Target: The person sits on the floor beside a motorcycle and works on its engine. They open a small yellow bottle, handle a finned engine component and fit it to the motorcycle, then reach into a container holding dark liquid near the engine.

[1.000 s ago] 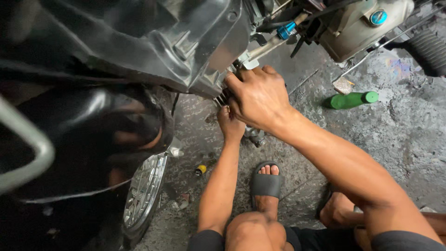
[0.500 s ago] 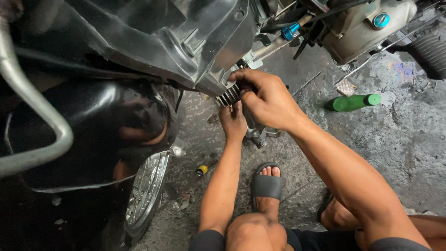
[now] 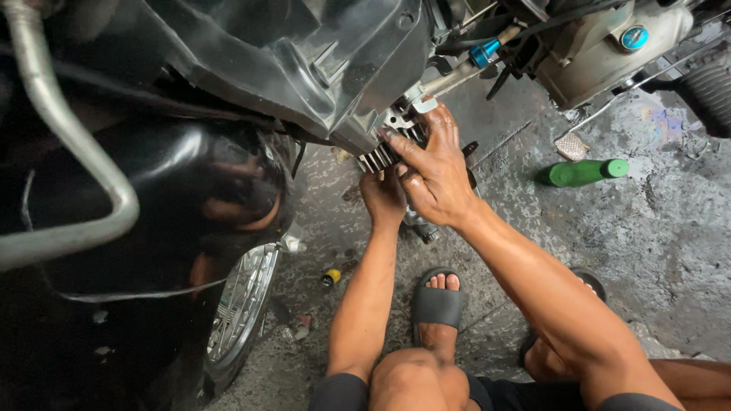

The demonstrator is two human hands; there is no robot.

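Right hand point(image 3: 434, 171) spread flat, fingers pressed on finned engine cylinder point(image 3: 388, 148) under black fairing point(image 3: 304, 68); left hand point(image 3: 383, 196) below it, grip hidden, cannot tell. Judgement: steady cylinder from below, push evenly, mind fin edges. Green bottle point(image 3: 582, 173) on floor

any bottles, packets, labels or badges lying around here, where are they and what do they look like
Green bottle: lying on its side on the concrete floor, right of the right hand; slim, all green, cap included.
Round badge: on the pale engine casing at top right; small blue disc with a metal rim.
Flat scrap: on the floor just left of the bottle; pale, cross-hatched, too small to tell what it is.
No screens or signs show.
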